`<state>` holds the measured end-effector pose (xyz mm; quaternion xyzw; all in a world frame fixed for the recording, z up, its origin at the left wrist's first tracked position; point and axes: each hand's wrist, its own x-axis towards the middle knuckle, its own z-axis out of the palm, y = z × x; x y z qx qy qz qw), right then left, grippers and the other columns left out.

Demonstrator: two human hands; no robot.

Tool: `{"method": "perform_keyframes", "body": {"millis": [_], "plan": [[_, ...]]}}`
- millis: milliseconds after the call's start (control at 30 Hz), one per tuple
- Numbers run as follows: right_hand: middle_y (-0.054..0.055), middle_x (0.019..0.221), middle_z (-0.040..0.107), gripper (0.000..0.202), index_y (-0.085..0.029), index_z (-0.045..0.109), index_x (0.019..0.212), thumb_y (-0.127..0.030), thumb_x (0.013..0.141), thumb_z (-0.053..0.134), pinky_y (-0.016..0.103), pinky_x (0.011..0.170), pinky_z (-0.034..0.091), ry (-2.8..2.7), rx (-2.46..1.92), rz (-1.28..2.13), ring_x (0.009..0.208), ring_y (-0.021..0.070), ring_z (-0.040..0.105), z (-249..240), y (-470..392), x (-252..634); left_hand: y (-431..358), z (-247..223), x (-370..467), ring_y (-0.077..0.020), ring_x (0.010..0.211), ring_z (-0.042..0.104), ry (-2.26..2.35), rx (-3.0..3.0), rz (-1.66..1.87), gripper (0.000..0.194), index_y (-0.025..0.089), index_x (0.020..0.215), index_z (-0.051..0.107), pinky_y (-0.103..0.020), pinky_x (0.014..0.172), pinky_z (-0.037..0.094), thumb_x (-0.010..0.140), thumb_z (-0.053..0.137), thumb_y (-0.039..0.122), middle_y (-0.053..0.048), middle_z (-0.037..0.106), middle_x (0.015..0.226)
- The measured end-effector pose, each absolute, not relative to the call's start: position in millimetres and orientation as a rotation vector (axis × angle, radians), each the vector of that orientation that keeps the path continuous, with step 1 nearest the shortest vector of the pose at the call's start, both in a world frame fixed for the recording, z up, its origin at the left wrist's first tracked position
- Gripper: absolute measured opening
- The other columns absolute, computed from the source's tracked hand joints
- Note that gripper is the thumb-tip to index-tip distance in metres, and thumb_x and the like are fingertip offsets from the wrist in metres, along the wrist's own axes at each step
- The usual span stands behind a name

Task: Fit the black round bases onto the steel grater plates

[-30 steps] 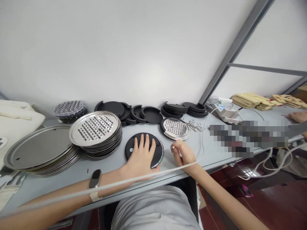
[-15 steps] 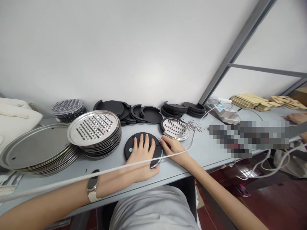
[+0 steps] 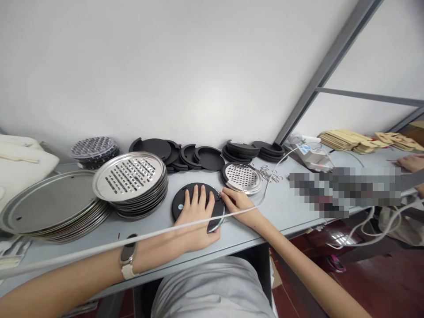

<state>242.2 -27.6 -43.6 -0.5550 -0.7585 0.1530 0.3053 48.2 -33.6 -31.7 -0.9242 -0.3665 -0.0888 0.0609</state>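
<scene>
A round black plastic piece [image 3: 180,216] with a pale blue spot and a shiny rim at its right lies on the table. My left hand [image 3: 198,214] rests on it, fingers spread, thumb by its near edge. At the right edge of that piece, my right hand [image 3: 239,204] is pinched; a tiny metallic bit shows at the fingertips, too small to name. Behind my right hand sits a perforated metal disc [image 3: 243,177] in a black holder, beside a small heap of wire clips [image 3: 267,173].
Left stand a stack of slotted metal grater discs [image 3: 132,176] and larger metal trays [image 3: 56,203]. Black holders [image 3: 208,158] line the wall. A white cable [image 3: 145,237] crosses over my left arm. Beige pieces [image 3: 341,140] and another person's hand [image 3: 412,163] are at right.
</scene>
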Motion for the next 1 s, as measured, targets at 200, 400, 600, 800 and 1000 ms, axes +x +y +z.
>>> {"method": "perform_keyframes", "body": {"millis": [200,400,600,800,1000], "plan": [[-0.003,0.057,0.043,0.03,-0.021,0.039,0.066,-0.026,0.095,0.04,0.024,0.056,0.029,-2.031,-1.51,0.386,0.054,0.0123,0.044,-39.9,-24.8,240.4,-34.7,-29.6,48.7,-0.0489,0.136,0.023,-1.115,-2.804,-0.287,0.08,0.002,0.142,0.035,-0.063,0.107,0.019,0.079,0.052,0.048,-0.029,0.03,0.147],[-0.003,0.056,0.042,0.03,-0.021,0.041,0.066,-0.028,0.095,0.04,0.024,0.056,0.029,-2.048,-1.553,0.348,0.053,0.0124,0.043,-40.1,-24.4,239.4,-34.7,-30.1,48.9,-0.0489,0.136,0.024,-1.108,-2.806,-0.287,0.081,0.001,0.142,0.036,-0.063,0.107,0.019,0.08,0.05,0.05,-0.03,0.03,0.147],[-0.004,0.054,0.04,0.025,-0.021,0.044,0.068,-0.023,0.093,0.038,0.025,0.053,0.026,-2.098,-1.543,0.267,0.05,0.0121,0.039,-41.2,-27.9,239.4,-35.8,-25.1,49.3,-0.0491,0.134,0.028,-1.099,-2.782,-0.279,0.077,0.001,0.14,0.037,-0.063,0.107,0.019,0.079,0.049,0.046,-0.03,0.033,0.145],[-0.003,0.055,0.043,0.025,-0.021,0.045,0.069,-0.023,0.093,0.038,0.025,0.054,0.027,-2.131,-1.545,0.264,0.05,0.0126,0.041,-40.4,-28.9,241.5,-36.5,-24.6,49.9,-0.0485,0.135,0.027,-1.111,-2.782,-0.259,0.077,0.001,0.141,0.035,-0.064,0.107,0.019,0.079,0.047,0.045,-0.031,0.031,0.146],[-0.003,0.055,0.043,0.027,-0.021,0.046,0.069,-0.025,0.094,0.037,0.024,0.053,0.028,-2.13,-1.549,0.326,0.05,0.0126,0.042,-37.8,-27.4,242.3,-35.3,-26.2,49.4,-0.0495,0.135,0.026,-1.097,-2.798,-0.258,0.077,0.001,0.141,0.036,-0.063,0.107,0.019,0.08,0.047,0.046,-0.032,0.031,0.145]]}}
